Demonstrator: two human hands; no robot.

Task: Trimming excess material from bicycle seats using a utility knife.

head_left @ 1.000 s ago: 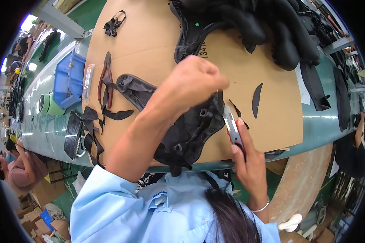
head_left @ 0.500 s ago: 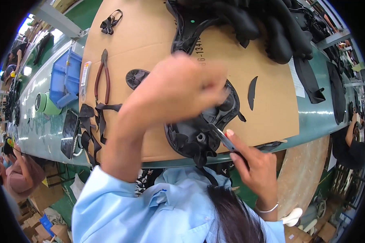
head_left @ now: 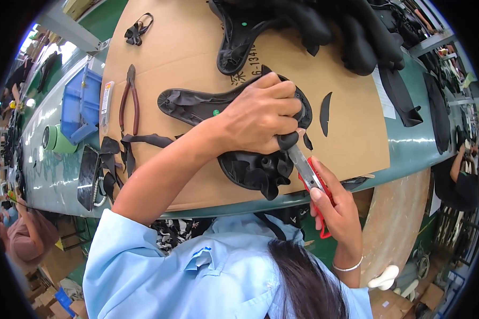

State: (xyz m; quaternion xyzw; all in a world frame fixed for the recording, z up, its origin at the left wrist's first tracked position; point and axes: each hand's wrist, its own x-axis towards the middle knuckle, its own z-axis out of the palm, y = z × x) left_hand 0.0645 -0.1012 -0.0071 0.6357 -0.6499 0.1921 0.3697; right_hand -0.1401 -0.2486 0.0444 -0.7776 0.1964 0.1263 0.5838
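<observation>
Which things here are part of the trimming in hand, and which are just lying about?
In use:
- black saddle, under the left hand
- red-handled scissors, in the right hand
- cardboard sheet beneath

Lying about:
- red pliers
- blue bin
- green tape roll
- black offcut

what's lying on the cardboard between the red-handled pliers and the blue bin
In the head view, a narrow flat packet with a clear wrapper lies between the red-handled pliers and the blue bin, at the edge of the cardboard sheet.
</observation>
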